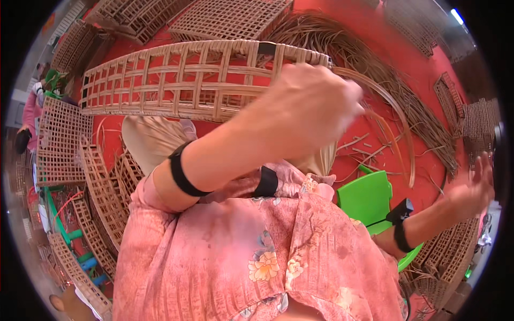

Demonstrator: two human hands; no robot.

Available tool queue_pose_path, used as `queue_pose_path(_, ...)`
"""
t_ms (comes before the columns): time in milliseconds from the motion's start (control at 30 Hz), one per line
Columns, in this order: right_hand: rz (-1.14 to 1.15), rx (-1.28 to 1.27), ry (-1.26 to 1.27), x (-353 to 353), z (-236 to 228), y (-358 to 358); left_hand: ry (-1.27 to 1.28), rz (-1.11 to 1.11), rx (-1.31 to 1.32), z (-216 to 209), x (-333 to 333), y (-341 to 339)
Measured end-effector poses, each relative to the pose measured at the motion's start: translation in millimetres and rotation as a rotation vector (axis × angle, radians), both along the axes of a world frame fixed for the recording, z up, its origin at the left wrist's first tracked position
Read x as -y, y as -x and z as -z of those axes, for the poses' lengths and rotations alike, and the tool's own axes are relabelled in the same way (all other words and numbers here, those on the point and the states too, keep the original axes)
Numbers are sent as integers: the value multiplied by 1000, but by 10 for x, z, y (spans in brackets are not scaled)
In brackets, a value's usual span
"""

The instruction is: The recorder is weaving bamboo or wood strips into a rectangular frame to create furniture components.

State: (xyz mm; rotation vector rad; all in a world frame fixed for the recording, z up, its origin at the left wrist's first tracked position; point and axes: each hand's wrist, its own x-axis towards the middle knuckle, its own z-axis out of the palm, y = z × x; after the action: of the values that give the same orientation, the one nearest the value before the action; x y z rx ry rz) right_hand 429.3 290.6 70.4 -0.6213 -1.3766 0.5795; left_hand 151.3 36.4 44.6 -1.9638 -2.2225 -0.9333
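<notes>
A long woven rattan lattice frame (201, 80) with a wrapped upper rim stands across the space in front of me. Its right end lies behind my left hand (318, 101), which reaches across from the left, closed and slightly blurred at that end. The fingertips are hidden behind the back of the hand. Pale rattan strips (399, 115) arc away to the right of this hand and curve downward. Out at the far right, my right hand (471, 192) is raised with its fingers apart, smeared by motion, and nothing shows in it.
Bundled loose rattan strands (369, 80) lie on the red floor (412, 59). Offcuts (369, 152) are scattered nearer. A green plastic chair (365, 197) stands beside me. Lattice baskets (230, 18) are at the back, with lattice panels (61, 139) stacked left. A person in pink (32, 115) is at the left edge.
</notes>
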Motion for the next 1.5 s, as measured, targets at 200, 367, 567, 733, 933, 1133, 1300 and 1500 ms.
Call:
queue_pose_path(200, -567, 625, -206, 1363, 378, 1020, -21, 172, -33, 43, -210, -350)
queue_pose_path(367, -699, 678, -42, 1192, 390, 897, 49, 190, 84, 55, 224, -65)
queue_pose_path(567, -843, 801, -34, 1075, 424, 1062, -15, 62, 228, 68, 434, 141)
queue_pose_path(733, -639, 659, 58, 1060, 296, 1213, -144, -238, 395, 95, 314, 269)
queue_pose_path(933, -450, 841, -53, 1175, 156, 1432, -20, -347, 87, 100, 202, 283)
queue_pose_path(1133, -449, 938, -216, 1232, 138, 1596, 187, -351, 47, 100, 91, 349)
queue_pose_path(1300, -548, 907, -99, 1251, 115, 1618, -41, -294, 301, 196, 81, 423)
queue_pose_path(1500, -621, 988, 31, 1047, 272, 1688, -117, -371, 584, 120, 128, 443)
